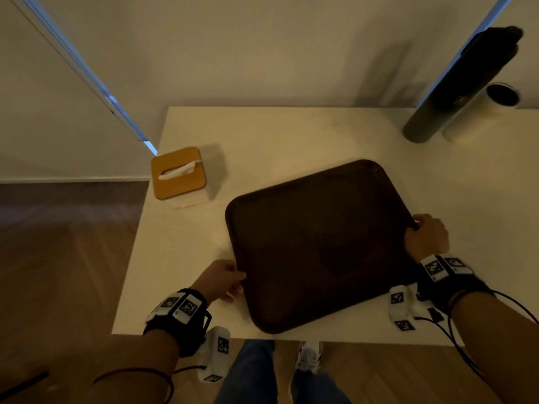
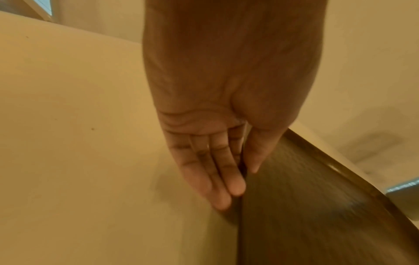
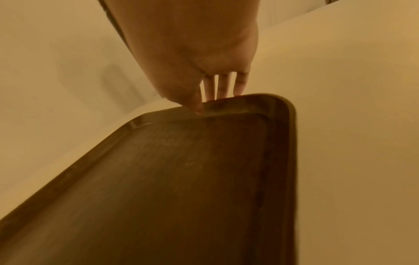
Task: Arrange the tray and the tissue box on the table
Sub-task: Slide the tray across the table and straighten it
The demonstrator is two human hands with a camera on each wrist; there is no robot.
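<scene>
A dark brown rectangular tray [image 1: 306,246] lies skewed on the white table [image 1: 291,132], its near corner close to the front edge. My left hand [image 1: 230,279] pinches the tray's left rim. In the left wrist view the left hand [image 2: 244,179] has its thumb on top of the tray [image 2: 306,206] and its fingers along the underside of the rim. My right hand [image 1: 423,231] grips the right rim. The right wrist view shows the right hand [image 3: 211,100] with its thumb over the tray [image 3: 192,179] and its fingers behind the edge. A tissue box [image 1: 179,176] with a wooden lid stands at the table's left edge.
A tall dark cylinder [image 1: 434,109] and a white cylindrical device [image 1: 478,112] stand at the back right of the table. A wall runs behind the table. Wooden floor [image 1: 67,243] lies to the left, and my legs are below the front edge.
</scene>
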